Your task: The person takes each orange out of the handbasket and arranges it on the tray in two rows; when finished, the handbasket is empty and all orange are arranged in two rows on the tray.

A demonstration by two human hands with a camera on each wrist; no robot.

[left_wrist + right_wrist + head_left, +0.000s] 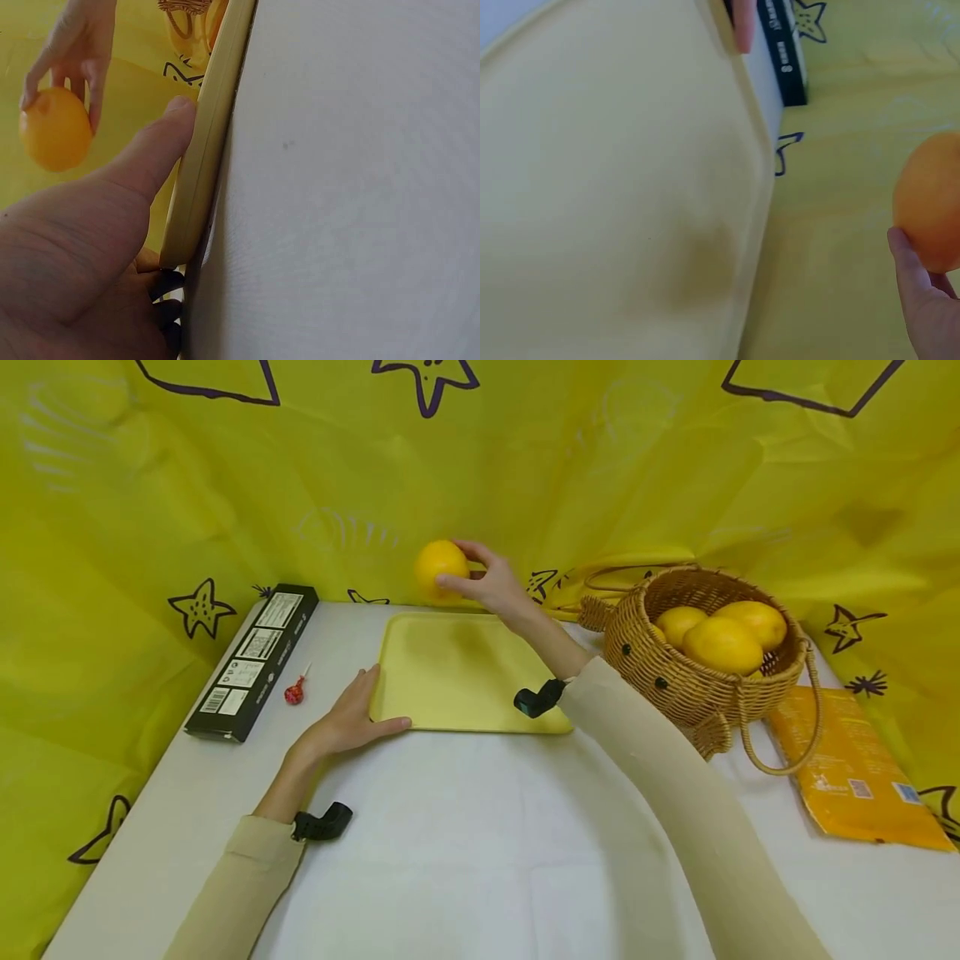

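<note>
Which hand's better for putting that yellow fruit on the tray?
Probably the right hand: it holds the yellow fruit up near the tray. The left hand touches the tray's edge and holds no fruit.

The person wears long sleeves in a plain, muted beige: the left sleeve (232,889) ends in a cuff (258,842) set off by a seam, while the right sleeve (675,777) shows a smooth, lightly creased surface. At each sleeve end sits a small black device, bent like an elbow with a blunt end, one on the left wrist (324,824) and its match on the right wrist (538,699). The left hand (347,717) and right hand (493,583) are bare.
</note>
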